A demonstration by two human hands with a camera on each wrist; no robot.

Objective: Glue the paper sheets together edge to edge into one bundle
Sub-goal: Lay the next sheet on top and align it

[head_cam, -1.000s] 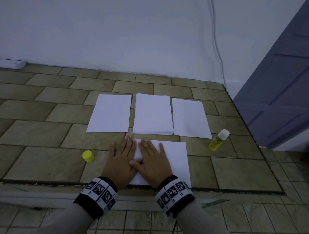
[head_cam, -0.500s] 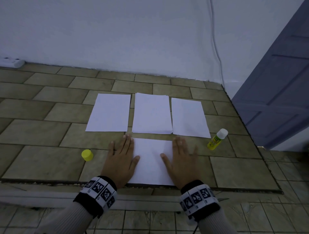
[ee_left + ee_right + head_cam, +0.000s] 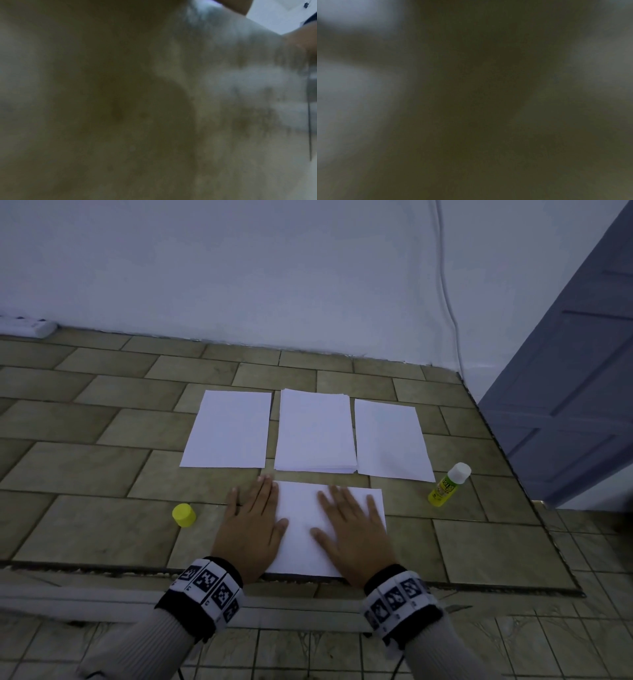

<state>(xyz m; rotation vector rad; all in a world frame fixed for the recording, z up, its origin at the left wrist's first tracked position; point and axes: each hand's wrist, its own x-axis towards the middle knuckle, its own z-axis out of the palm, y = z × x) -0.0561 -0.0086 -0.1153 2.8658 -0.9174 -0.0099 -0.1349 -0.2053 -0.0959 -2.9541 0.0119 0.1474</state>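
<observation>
A white paper sheet (image 3: 301,508) lies on the tiled floor right in front of me. My left hand (image 3: 253,515) lies flat at its left edge, thumb on the paper. My right hand (image 3: 349,518) presses flat on its right half, fingers spread. Beyond it lie a single sheet (image 3: 227,429) on the left, a paper stack (image 3: 315,429) in the middle and another sheet (image 3: 390,440) on the right. An uncapped glue bottle (image 3: 448,484) stands to the right. Its yellow cap (image 3: 184,514) sits left of my left hand. Both wrist views are dark and blurred.
A white wall (image 3: 239,268) with a hanging cable (image 3: 448,302) closes the far side. A grey-blue door (image 3: 575,371) stands at the right. A white power strip (image 3: 27,326) lies at the far left. A raised floor edge (image 3: 102,568) runs just under my wrists.
My right hand slid right across the near sheet from beside the left hand, then came back a little toward the middle. The left hand stayed at the sheet's left edge.
</observation>
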